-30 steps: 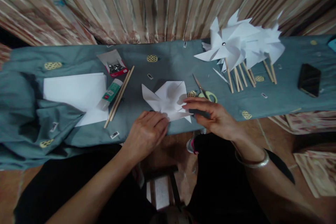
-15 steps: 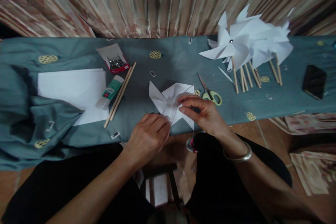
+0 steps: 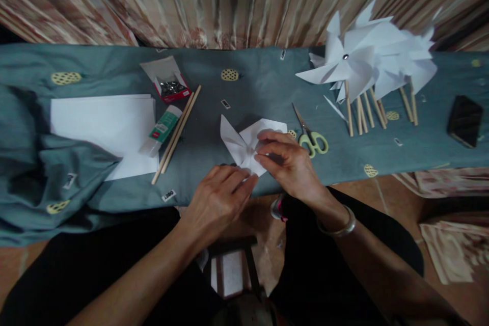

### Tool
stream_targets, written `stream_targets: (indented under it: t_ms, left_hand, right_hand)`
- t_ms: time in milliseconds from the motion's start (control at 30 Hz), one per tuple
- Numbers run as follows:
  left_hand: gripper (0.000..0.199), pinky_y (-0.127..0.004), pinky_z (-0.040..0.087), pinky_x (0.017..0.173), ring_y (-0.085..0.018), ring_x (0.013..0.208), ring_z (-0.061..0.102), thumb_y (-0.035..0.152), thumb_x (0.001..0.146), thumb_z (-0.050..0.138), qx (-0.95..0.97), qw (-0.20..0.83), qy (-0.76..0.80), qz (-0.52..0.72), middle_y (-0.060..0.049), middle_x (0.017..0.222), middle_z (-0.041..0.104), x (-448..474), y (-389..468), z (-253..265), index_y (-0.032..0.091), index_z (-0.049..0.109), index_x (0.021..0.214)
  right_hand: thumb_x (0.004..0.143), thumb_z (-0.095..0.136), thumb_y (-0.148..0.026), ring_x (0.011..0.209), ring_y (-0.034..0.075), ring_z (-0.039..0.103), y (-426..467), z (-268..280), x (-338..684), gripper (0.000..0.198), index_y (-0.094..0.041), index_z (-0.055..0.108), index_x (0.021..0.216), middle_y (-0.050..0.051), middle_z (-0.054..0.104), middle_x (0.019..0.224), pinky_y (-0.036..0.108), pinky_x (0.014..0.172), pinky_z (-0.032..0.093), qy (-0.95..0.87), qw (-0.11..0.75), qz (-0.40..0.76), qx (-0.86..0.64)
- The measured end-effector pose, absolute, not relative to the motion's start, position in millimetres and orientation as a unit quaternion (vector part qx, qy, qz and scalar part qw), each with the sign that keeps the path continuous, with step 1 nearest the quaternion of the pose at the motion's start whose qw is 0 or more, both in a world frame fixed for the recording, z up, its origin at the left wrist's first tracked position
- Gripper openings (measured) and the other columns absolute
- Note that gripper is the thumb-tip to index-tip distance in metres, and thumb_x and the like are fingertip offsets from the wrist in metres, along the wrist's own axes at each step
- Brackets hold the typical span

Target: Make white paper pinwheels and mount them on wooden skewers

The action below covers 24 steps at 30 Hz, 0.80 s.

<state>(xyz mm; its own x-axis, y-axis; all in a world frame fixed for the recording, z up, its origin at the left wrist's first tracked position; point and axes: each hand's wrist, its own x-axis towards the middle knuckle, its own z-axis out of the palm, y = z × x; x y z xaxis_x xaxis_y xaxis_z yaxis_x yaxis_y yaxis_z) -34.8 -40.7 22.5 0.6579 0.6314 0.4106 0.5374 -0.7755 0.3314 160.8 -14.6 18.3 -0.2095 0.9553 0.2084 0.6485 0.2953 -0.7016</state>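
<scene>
A white paper pinwheel (image 3: 234, 143), partly folded, lies on the table near its front edge. My left hand (image 3: 218, 197) is closed at the paper's near side, its thumb and fingertips on the edge there. From the right, my right hand (image 3: 292, 165) pinches a flap of the paper between thumb and fingers, close to the middle. Both hands cover parts of the folds. Scissors with green handles (image 3: 311, 141) rest just beyond the right hand, blades pointing away.
To the left are white paper sheets (image 3: 103, 122), a glue stick (image 3: 162, 130), two wooden sticks (image 3: 178, 135) and an open box of metal pins (image 3: 171, 89). Several finished pinwheels (image 3: 359, 58) lie at the back right, near a dark phone (image 3: 465, 121). A curtain (image 3: 229, 5) hangs behind.
My right hand has brought a paper flap in toward the middle, nearer to my left hand. My left hand has shifted slightly right. The whole view has moved a little.
</scene>
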Motion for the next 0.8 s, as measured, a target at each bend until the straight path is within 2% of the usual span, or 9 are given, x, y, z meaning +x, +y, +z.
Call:
stream_targets:
  t_ms: [800]
  left_hand:
    - [0.015, -0.034, 0.053, 0.072, -0.02, 0.085, 0.066, 0.013, 0.091, 0.056, 0.902, 0.102, 0.335, 0.253, -0.009, 0.095, 0.074, -32.9, -40.2, 23.8, 0.011, 0.065, 0.102]
  right_hand:
    - [0.082, 0.067, -0.014, 0.106, 0.023, 0.062, -15.3, 16.2, 156.8, 0.008, -0.021, 0.067, 0.078, 0.007, 0.069, 0.11, 0.042, 0.097, 0.046, -0.736, 0.312, 0.225, -0.557]
